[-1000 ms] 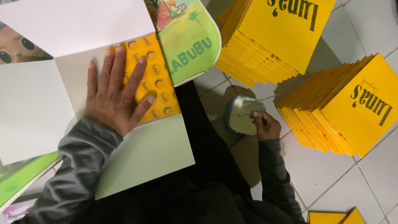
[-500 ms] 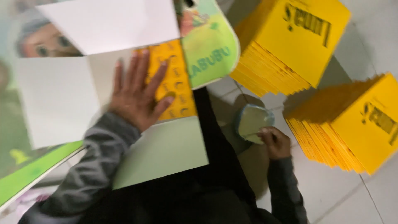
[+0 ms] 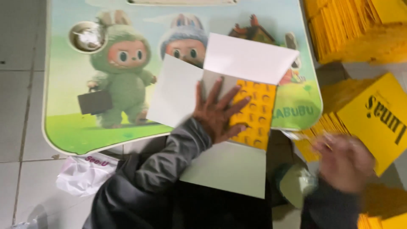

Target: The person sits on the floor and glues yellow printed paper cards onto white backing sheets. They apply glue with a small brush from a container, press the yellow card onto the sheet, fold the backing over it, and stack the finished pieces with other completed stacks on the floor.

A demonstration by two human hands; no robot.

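My left hand (image 3: 218,113) lies flat, fingers spread, on an unfolded white cardboard box blank (image 3: 237,169). Its fingertips rest on the blank's yellow dotted panel (image 3: 256,116). White flaps (image 3: 250,57) stand up behind and to the left of the hand. My right hand (image 3: 343,163) is blurred, fingers apart, over the near edge of a stack of flat yellow cards (image 3: 377,114), with nothing seen in it. A pale green roundish object (image 3: 296,184) lies just left of that wrist.
The blank rests on a low table (image 3: 85,131) printed with cartoon creatures, with a round cup hole (image 3: 87,36) at its far left. A second yellow stack (image 3: 356,29) sits at the back right. A white plastic bag (image 3: 85,174) lies on the tiled floor.
The view has swung left, showing more of the table. My right hand has let go of the pale green object and moved right onto the yellow stack. My left hand stays pressed on the blank.
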